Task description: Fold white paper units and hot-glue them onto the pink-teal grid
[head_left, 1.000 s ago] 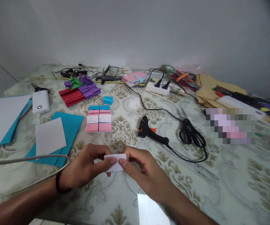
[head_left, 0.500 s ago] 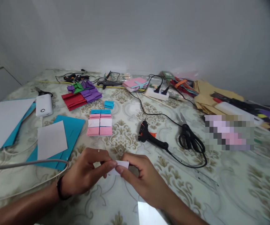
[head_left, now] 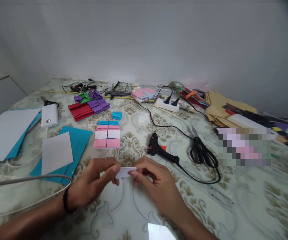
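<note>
White paper piece [head_left: 125,172], small and folded, sits pinched between both hands just above the patterned table [head_left: 246,200], near its front edge; the left hand [head_left: 91,185] grips its left end with thumb and forefinger closed on it, the other fingers curled under, and the right hand [head_left: 156,185] closes thumb and forefinger on its right end in the same way. Judging by the layout, the folding work looks partly done: a block of finished folded units [head_left: 107,134] in pink, white and blue lies flat just beyond the hands, two more blue units [head_left: 116,115] lie a little farther back, and red folded pieces [head_left: 80,111] and purple folded pieces [head_left: 98,106] are heaped behind those, while the piece in hand seems only at an early crease. Uncut stock remains to the left: a white sheet [head_left: 56,152] resting on teal paper [head_left: 80,140], with a larger white sheet [head_left: 6,131] farther left beside a white power bank [head_left: 49,115]. A black glue gun [head_left: 162,150] and black scissors [head_left: 202,151] lie right of centre, both untouched. No box, tray or bowl can be made out; the nearest thing to a container is the clear plastic packets [head_left: 123,87] along the back wall, whose contents are too small to tell
</note>
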A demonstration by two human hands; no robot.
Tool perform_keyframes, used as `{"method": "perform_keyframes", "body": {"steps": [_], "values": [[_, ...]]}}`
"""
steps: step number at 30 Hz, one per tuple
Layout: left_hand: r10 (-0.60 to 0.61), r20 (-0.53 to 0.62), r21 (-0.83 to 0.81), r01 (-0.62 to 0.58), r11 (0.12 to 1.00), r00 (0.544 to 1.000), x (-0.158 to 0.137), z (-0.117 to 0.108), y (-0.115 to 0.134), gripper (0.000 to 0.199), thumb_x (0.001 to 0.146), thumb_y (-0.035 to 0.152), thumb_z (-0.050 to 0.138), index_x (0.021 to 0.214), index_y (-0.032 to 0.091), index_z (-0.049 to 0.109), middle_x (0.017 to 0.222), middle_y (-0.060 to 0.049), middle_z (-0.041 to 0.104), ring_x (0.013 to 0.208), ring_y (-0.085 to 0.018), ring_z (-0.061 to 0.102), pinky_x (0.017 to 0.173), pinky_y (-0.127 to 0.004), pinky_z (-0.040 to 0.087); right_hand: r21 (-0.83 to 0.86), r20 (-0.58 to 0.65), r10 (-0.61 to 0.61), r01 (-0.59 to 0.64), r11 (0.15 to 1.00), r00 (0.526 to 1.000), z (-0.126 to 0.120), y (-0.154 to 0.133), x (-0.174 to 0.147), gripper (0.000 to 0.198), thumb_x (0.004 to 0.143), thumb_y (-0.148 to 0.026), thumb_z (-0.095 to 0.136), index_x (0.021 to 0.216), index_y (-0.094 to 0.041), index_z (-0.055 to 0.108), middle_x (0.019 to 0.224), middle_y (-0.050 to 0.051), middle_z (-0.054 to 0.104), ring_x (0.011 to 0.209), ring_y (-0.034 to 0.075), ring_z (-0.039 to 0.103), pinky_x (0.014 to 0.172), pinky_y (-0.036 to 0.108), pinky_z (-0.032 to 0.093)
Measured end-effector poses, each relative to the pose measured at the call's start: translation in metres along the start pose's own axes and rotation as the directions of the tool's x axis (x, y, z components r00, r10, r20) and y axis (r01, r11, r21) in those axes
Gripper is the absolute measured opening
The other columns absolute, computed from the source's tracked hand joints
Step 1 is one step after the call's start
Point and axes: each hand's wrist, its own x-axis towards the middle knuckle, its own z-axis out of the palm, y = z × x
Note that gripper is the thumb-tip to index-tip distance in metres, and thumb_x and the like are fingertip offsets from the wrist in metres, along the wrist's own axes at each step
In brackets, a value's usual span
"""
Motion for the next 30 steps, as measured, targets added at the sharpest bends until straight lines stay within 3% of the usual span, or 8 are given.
{"method": "perform_keyframes", "body": {"steps": [6,11,18,22,23,25,27,30], "values": [[-0.140,0.034,-0.245,0.144,0.959,0.990,0.005,0.003,-0.003,0.033,0.100,0.046,0.066,0.114,0.017,0.072,0.089,-0.006,0.075,0.082,-0.019,0.070,0.077,-0.031,0.055,-0.013,-0.032,-0.161,0.161,0.987,0.986,-0.006,0.003,0.003,0.006,0.094,-0.018,0.075,0.095,-0.024,0.076,0.098,0.003,0.075,0.092,0.017,0.071,0.082,0.026,0.054],[-0.134,-0.008,-0.213,0.129,0.969,0.991,0.006,0.009,-0.018,0.036,0.092,0.039,0.076,0.122,0.020,0.071,0.106,-0.009,0.077,0.092,-0.022,0.073,0.083,-0.034,0.059,0.027,0.016,-0.130,0.130,0.991,0.991,-0.005,0.002,0.003,0.011,0.091,-0.022,0.077,0.102,-0.025,0.076,0.116,0.005,0.074,0.107,0.019,0.072,0.092,0.029,0.056],[0.056,-0.098,0.074,-0.049,0.996,0.994,0.009,0.009,-0.026,0.006,0.095,0.021,0.071,0.089,0.021,0.074,0.096,-0.004,0.074,0.087,-0.018,0.071,0.074,-0.026,0.057,-0.118,0.048,-0.091,0.096,0.988,0.995,0.003,0.012,0.005,0.018,0.091,-0.010,0.070,0.102,-0.024,0.071,0.100,0.003,0.072,0.093,0.018,0.071,0.082,0.028,0.056],[0.237,-0.097,0.275,-0.203,0.940,0.967,0.014,-0.004,-0.027,0.007,0.096,0.023,0.072,0.089,0.021,0.070,0.108,-0.006,0.071,0.107,-0.022,0.070,0.095,-0.034,0.057,-0.189,0.064,-0.140,0.150,0.971,0.988,0.003,0.016,0.004,0.013,0.092,-0.010,0.073,0.087,-0.022,0.070,0.098,0.003,0.070,0.094,0.019,0.069,0.086,0.030,0.053],[0.265,-0.144,0.371,-0.196,0.908,0.953,0.016,-0.009,-0.030,0.004,0.096,0.023,0.071,0.100,0.022,0.070,0.114,-0.008,0.070,0.113,-0.024,0.068,0.099,-0.038,0.056,-0.215,0.058,-0.139,0.148,0.965,0.989,0.002,0.016,0.004,0.013,0.091,-0.010,0.074,0.086,-0.022,0.071,0.098,0.003,0.069,0.095,0.019,0.069,0.087,0.031,0.053],[0.317,-0.258,0.578,-0.117,0.808,0.913,0.020,-0.019,-0.041,0.029,0.095,0.025,0.072,0.123,0.024,0.066,0.132,-0.012,0.065,0.127,-0.030,0.062,0.109,-0.049,0.051,-0.249,0.068,-0.121,0.134,0.959,0.990,0.001,0.015,0.004,0.013,0.090,-0.010,0.077,0.086,-0.022,0.073,0.097,0.003,0.068,0.094,0.019,0.068,0.087,0.031,0.053],[0.279,-0.281,0.716,0.007,0.698,0.918,0.023,-0.026,-0.056,0.047,0.090,0.030,0.078,0.134,0.026,0.063,0.147,-0.015,0.057,0.139,-0.038,0.053,0.114,-0.061,0.045,-0.233,0.111,-0.092,0.116,0.966,0.990,0.001,0.013,0.004,0.012,0.091,-0.011,0.076,0.087,-0.022,0.074,0.093,0.002,0.068,0.088,0.018,0.068,0.080,0.029,0.053],[0.197,-0.260,0.789,0.091,0.607,0.945,0.027,-0.031,-0.075,0.052,0.087,0.037,0.081,0.135,0.025,0.065,0.153,-0.018,0.053,0.144,-0.045,0.048,0.114,-0.068,0.043,-0.171,0.154,-0.073,0.100,0.980,0.985,0.002,0.009,0.004,0.013,0.095,-0.011,0.071,0.091,-0.022,0.075,0.089,0.001,0.069,0.081,0.017,0.067,0.071,0.026,0.052]]}}
